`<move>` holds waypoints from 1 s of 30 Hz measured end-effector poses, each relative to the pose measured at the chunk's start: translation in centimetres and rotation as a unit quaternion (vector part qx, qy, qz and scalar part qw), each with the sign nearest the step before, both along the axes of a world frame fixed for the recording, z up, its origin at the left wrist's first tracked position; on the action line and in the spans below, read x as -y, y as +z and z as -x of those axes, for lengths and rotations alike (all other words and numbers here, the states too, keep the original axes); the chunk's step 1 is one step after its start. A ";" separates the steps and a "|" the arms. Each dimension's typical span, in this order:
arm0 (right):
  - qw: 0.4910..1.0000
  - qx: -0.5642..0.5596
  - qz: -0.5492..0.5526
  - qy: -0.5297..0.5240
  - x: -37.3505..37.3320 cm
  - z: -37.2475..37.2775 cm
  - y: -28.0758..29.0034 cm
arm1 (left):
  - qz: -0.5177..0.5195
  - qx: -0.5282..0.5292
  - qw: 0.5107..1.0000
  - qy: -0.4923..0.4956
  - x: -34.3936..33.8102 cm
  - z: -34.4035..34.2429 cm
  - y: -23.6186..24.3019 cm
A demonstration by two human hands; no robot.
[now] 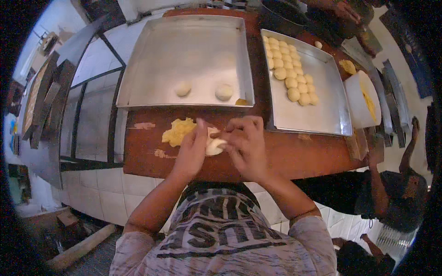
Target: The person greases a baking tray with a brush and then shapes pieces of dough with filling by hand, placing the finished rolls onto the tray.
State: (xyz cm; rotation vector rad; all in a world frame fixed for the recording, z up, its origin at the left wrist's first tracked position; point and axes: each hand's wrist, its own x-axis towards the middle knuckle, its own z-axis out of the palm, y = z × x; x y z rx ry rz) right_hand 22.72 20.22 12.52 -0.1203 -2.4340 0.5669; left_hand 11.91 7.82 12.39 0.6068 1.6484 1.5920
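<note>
Both my hands work on one piece of pale dough (214, 147) just above the near part of the red-brown table. My left hand (194, 149) cups the dough from the left, its fingers closed against it. From the other side my right hand (247, 146) pinches the dough's edge with bent fingers. A lump of yellow crumbly filling (177, 132) lies on the table beside my left hand. Beyond my hands, a large metal tray (184, 50) holds two dough balls, one left (183, 89) and one right (223, 91). What sits inside the dough is hidden by my fingers.
A second metal tray (322, 120) on the right carries rows of dough balls (290, 69). Past it stands a white tub (363, 99) with yellow filling. Other people are near the table: one at the far right corner, one at the right (391, 198). A black metal frame (113, 115) stands left.
</note>
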 end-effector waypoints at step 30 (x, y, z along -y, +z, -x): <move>0.854 0.037 0.503 0.126 0.7 1.3 0.7 | -0.299 0.397 0.858 -0.134 -1.1 3.9 0.6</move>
